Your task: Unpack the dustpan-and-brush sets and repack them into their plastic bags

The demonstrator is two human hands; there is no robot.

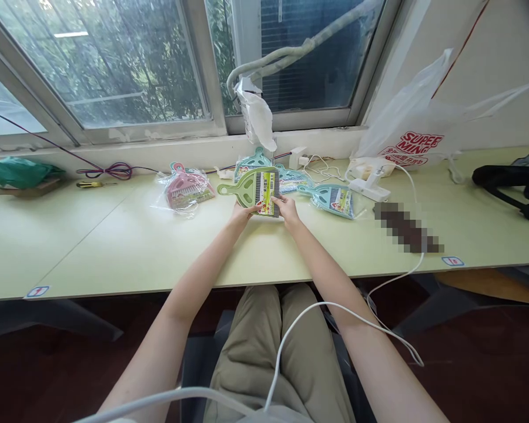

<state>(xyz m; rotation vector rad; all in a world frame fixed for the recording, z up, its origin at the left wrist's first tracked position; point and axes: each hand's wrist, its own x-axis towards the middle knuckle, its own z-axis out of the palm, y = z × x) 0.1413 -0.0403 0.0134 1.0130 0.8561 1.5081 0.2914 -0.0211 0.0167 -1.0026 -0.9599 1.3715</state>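
Note:
A small green dustpan and brush set [247,188] with a printed label is raised just above the table, its handle pointing left. My left hand [244,212] grips its lower edge, and my right hand [286,210] is closed on its lower right corner. Behind it lie blue dustpan and brush sets, one of them a wrapped blue set [335,200] to the right. Another blue set [252,163] is partly covered by the green one. To the left, a pink dustpan and brush set [187,188] lies in clear plastic.
A white power strip [370,189] with cables sits at the right, before a white plastic bag [412,135]. A white cable [286,335] loops across my lap. Further left are a yellow-handled tool [89,184], a cable bundle [117,171] and a green bag [20,172].

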